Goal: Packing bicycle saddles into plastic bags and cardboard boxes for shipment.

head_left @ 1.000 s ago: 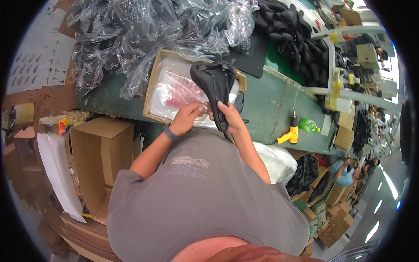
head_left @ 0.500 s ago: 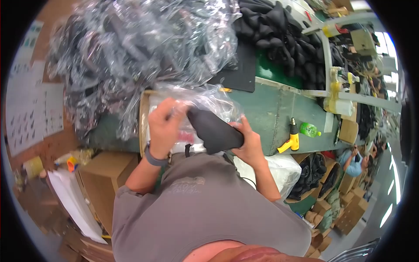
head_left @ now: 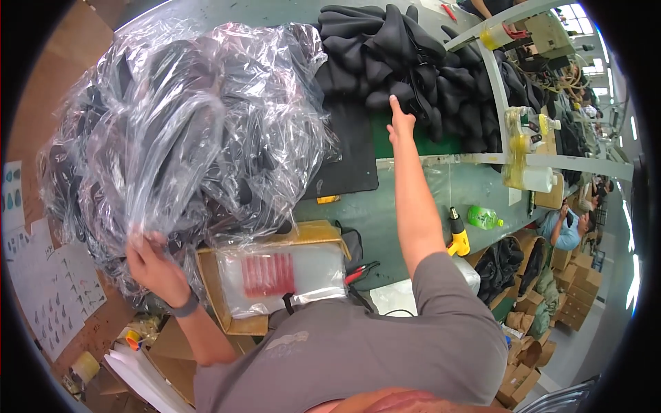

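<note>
Clear plastic bags with dark pieces inside form a large heap at the left of the table. My left hand is at the heap's near left edge, its fingers closed on a clear plastic bag that stretches up over the heap, blurred. My right hand reaches far forward, fingers stretched out and holding nothing that I can see. Its fingertips are at the near edge of a pile of smooth black curved pieces. Before my body is an open cardboard box with flat clear bags bearing red print.
A black flat board lies between heap and pile. A yellow heat gun, a green bottle and red-handled pliers are on the green table. A metal frame stands at the right. Paper sheets are at left.
The black piece that was between both hands is out of them. My left hand has moved left to the bagged heap; my right hand has swung forward to the black pile.
</note>
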Demonstrator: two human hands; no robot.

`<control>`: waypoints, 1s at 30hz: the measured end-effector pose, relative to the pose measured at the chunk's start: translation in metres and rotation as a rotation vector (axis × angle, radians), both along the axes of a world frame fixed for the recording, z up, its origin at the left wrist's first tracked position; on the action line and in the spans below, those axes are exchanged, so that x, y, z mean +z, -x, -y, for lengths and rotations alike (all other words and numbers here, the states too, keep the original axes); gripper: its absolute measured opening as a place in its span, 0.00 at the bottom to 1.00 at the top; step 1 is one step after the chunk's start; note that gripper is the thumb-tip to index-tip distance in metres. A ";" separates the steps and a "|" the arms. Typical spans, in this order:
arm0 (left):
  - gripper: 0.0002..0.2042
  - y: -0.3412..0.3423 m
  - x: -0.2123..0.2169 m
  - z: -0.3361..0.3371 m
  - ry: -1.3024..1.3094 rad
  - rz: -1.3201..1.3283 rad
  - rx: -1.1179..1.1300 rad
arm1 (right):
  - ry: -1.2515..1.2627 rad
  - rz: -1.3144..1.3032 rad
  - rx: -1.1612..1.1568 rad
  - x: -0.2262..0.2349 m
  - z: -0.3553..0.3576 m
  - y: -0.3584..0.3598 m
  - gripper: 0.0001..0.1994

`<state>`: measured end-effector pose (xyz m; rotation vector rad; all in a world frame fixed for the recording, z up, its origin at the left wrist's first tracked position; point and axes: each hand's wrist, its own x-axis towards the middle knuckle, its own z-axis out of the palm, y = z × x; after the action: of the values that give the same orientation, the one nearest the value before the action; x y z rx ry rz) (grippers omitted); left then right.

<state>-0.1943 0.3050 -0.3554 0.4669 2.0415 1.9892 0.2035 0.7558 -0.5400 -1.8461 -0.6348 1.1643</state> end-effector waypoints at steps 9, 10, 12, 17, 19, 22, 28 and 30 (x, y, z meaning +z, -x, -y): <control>0.33 -0.150 -0.023 0.018 0.398 -0.778 -0.271 | -0.455 0.572 0.380 -0.004 -0.004 -0.070 0.32; 0.33 -0.166 -0.022 0.021 0.337 -0.737 -0.437 | -0.453 0.563 0.547 0.046 0.036 -0.074 0.31; 0.36 -0.191 -0.009 -0.017 0.174 -0.850 -0.741 | -0.376 0.294 0.706 0.155 0.119 -0.090 0.25; 0.51 -0.252 0.060 -0.077 0.139 -1.109 -1.044 | -0.149 -0.245 0.736 0.286 0.257 -0.143 0.23; 0.51 -0.270 0.055 -0.053 0.175 -0.566 -1.278 | -0.339 -0.652 0.578 0.297 0.306 -0.150 0.30; 0.52 -0.308 0.073 -0.002 0.025 -0.310 -1.078 | -0.784 -0.386 0.530 0.288 0.389 -0.132 0.43; 0.48 -0.351 0.066 0.087 -0.010 -0.864 -1.134 | -0.247 -0.925 0.392 0.243 0.522 -0.091 0.41; 0.41 -0.357 0.099 0.108 -0.321 -1.092 -1.346 | -0.114 -1.074 0.278 0.165 0.547 -0.138 0.34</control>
<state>0.1630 0.1966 -0.2568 2.5037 0.9205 1.1136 0.3413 0.2087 -0.3752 -0.8161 -0.3012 1.9938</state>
